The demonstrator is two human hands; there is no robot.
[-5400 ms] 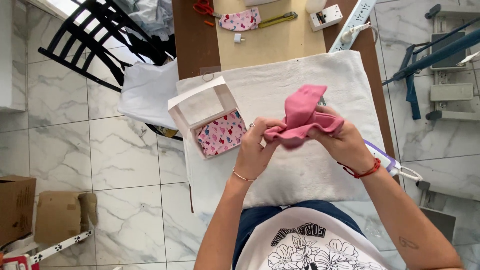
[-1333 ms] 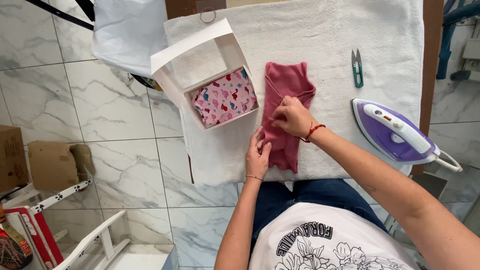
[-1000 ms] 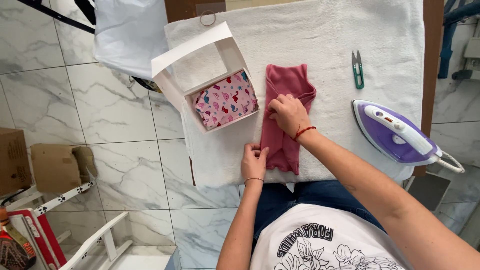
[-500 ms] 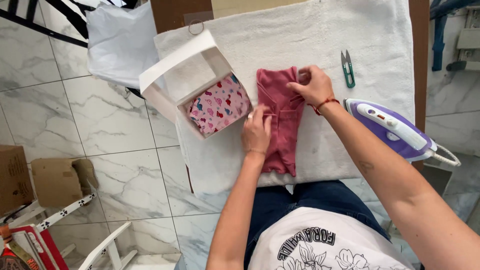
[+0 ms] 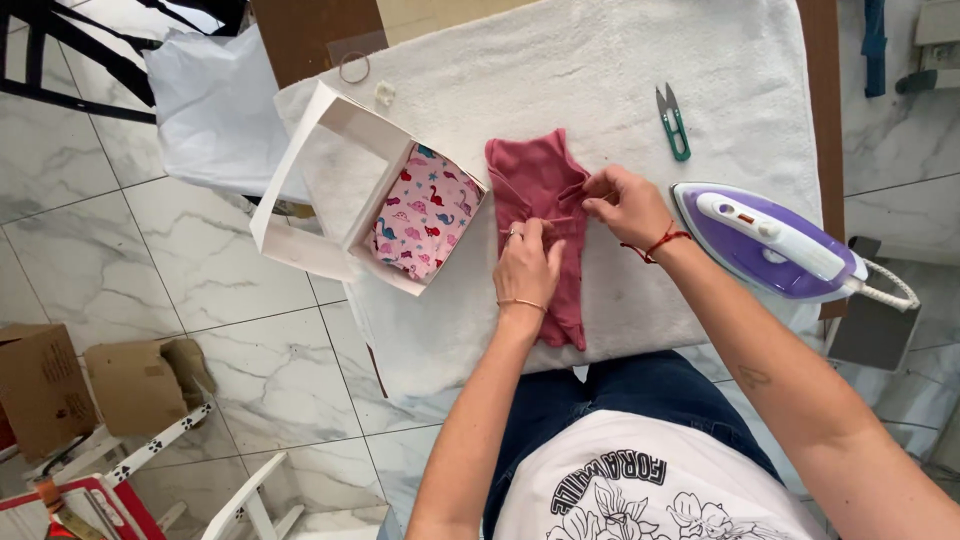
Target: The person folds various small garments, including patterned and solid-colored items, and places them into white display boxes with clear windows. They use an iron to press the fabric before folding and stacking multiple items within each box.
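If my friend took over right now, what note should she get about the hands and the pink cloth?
Left hand: pressing down on the pink cloth, fingers pinched at its middle.
Right hand: pinching the cloth's right edge.
Cloth lies flat on the white towel, beside the open white box that holds a patterned fabric.
Iron and snips lie untouched to the right.
Cloth not in the box.

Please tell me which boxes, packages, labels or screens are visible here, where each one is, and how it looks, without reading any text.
White cardboard box: on the towel-covered table, left of the pink garment, lid open, holding pink patterned fabric.
Brown cardboard boxes: on the marble floor, lower left, open flaps.
White plastic bag: hanging off the table's upper left edge.
No screens or signs are visible.
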